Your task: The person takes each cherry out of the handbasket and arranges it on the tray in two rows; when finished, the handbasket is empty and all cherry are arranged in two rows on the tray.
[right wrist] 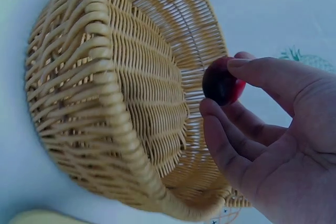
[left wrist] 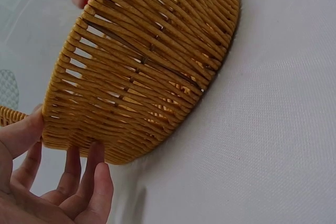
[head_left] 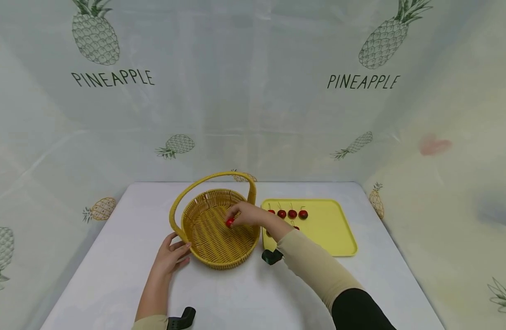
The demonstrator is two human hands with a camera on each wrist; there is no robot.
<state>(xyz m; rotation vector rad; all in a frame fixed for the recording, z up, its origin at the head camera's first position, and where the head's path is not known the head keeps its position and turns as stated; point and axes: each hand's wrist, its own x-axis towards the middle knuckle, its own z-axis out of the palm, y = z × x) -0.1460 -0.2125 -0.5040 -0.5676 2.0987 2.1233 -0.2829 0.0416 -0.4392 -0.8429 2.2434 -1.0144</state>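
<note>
A round yellow wicker basket with a tall arched handle stands on the table. My left hand holds its left rim, thumb on the rim and fingers against the outer wall, as the left wrist view shows. Over the basket's opening, my right hand pinches a dark red cherry between thumb and fingertips. In the right wrist view the cherry hangs above the woven floor, apart from it. No other fruit shows inside the basket.
Right of the basket lies a yellow tray bearing several stemmed cherries in its upper left part. My right forearm covers some of the tray. A pineapple-printed cloth hangs behind the white table.
</note>
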